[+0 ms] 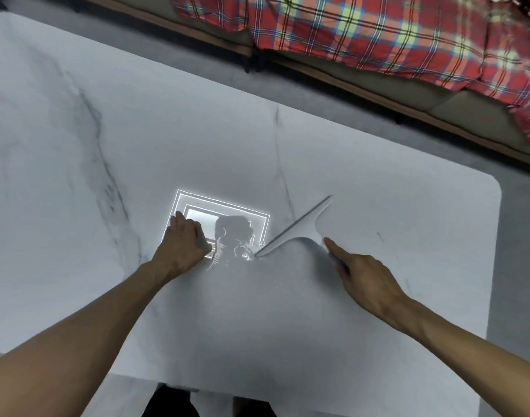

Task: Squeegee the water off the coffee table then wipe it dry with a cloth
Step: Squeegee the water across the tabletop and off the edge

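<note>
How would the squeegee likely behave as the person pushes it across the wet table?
The squeegee looks like thin, one-piece plastic, so probably light and fairly stiff. Its long blade lies flat on the table, so it should slide, not roll. The water at its tip may make it glide easily under the right hand.
</note>
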